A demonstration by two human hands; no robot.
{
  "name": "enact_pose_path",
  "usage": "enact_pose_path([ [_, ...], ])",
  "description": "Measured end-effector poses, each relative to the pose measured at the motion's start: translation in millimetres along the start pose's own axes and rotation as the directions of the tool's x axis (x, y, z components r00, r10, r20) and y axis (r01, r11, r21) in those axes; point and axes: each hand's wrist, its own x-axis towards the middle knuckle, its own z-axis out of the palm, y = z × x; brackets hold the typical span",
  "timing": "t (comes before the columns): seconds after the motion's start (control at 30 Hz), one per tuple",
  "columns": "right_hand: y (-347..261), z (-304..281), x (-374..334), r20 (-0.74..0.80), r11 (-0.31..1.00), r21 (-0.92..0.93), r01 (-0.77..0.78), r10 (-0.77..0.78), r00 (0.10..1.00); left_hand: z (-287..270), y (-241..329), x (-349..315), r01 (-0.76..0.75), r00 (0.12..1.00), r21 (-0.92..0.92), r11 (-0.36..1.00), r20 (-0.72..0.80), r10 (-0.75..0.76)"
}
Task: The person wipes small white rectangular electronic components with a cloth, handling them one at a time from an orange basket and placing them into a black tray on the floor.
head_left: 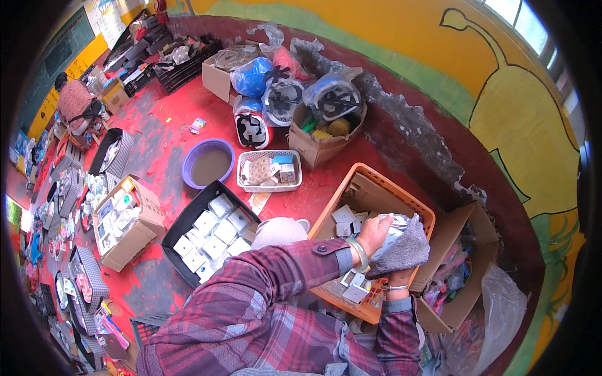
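Any print on the white boxes (343, 221) inside the orange basket (374, 304) is too small to read. Above this basket's right half are a grey cloth (404, 250), thick, fuzzy and bunched, and a shiny, silvery thing (394, 230) lying against its upper left part. The left hand (374, 232), bangle at its wrist, curls its fingers on the silvery thing, with the cloth to its right. The right hand (401, 276) is under the cloth's lower edge, mostly covered; I cannot tell how its fingers stand. An open cardboard carton (484, 235) stands just right of the basket.
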Motion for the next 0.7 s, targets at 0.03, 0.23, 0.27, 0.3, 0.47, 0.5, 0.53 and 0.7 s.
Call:
enact_pose_path([
  [0.03,-10,-8,5,-0.007,0.998,-0.048,0.042,-0.042,0.999,-2,-3,1,-0.005,1.0,0.002,1.0,-0.002,0.005],
  [0.23,2,2,-5,0.028,0.999,0.051,0.01,-0.011,1.0,-4,-4,4,0.001,0.999,-0.037,0.999,0.036,0.0],
  [0.27,7,6,-9,0.044,0.996,0.083,-0.022,0.018,0.999,-4,-3,4,-0.003,0.999,-0.037,0.999,0.038,0.004],
  [0.3,8,8,-9,0.06,0.992,0.115,-0.052,0.045,0.997,-4,-2,4,-0.008,0.999,-0.038,0.999,0.04,0.01],
  [0.47,5,7,-7,0.064,0.985,0.157,-0.072,0.063,0.996,-6,-6,5,0.005,1.0,-0.031,1.0,0.028,-0.004],
  [0.5,6,9,-6,0.072,0.98,0.173,-0.095,0.084,0.994,-5,-5,6,0.01,0.999,-0.031,0.999,0.032,-0.009],
  [0.53,6,8,-6,0.076,0.983,0.154,-0.102,0.092,0.993,-5,-5,6,0.005,0.999,-0.024,1.0,0.038,-0.004],
  [0.7,-4,1,-4,0.054,0.997,0.066,-0.051,0.047,0.997,-6,-10,8,-0.025,0.999,-0.049,0.999,0.044,0.027],
])
